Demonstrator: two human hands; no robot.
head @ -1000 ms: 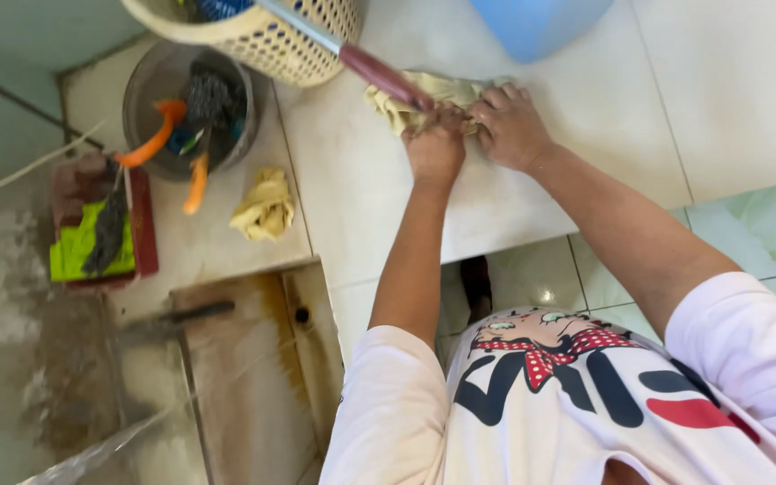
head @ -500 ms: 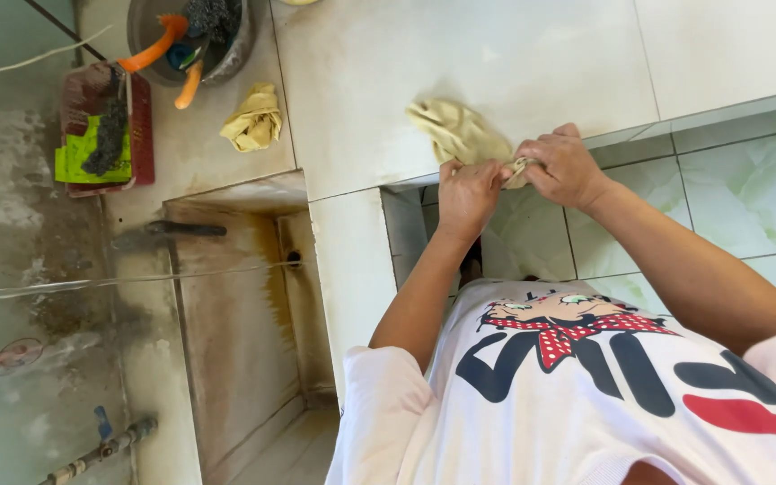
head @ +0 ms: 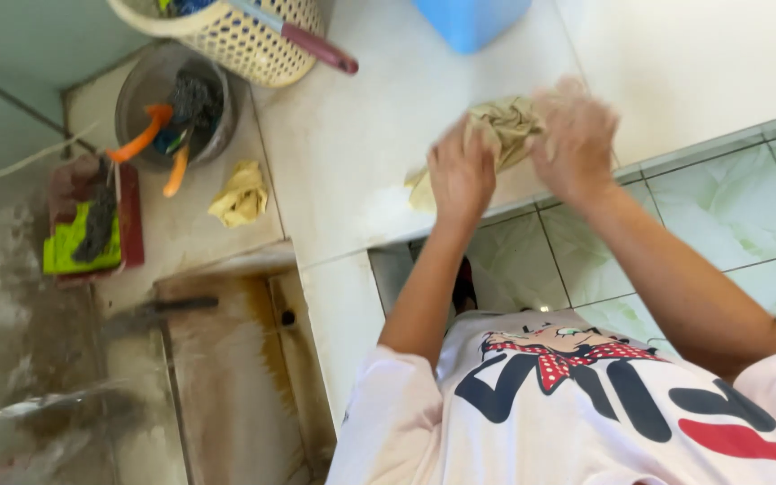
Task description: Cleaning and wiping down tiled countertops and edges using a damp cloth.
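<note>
Cloth point(head: 503, 126) gripped by left hand point(head: 460, 175) and right hand point(head: 577, 139) above counter edge point(head: 702, 148).

Cloth point(head: 505, 126) between both hands on counter point(head: 361, 153), basket point(head: 244, 40) behind-left.

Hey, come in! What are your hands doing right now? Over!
Left hand and right hand both gripping beige cloth. Cloth bunched above white counter. Nothing blocking.

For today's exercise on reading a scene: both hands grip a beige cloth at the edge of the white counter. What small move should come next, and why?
Probably press the beige cloth flat onto the white counter. The left hand and right hand hold it bunched and raised, with only one corner trailing onto the surface, so it needs lowering before it can wipe anything.
</note>
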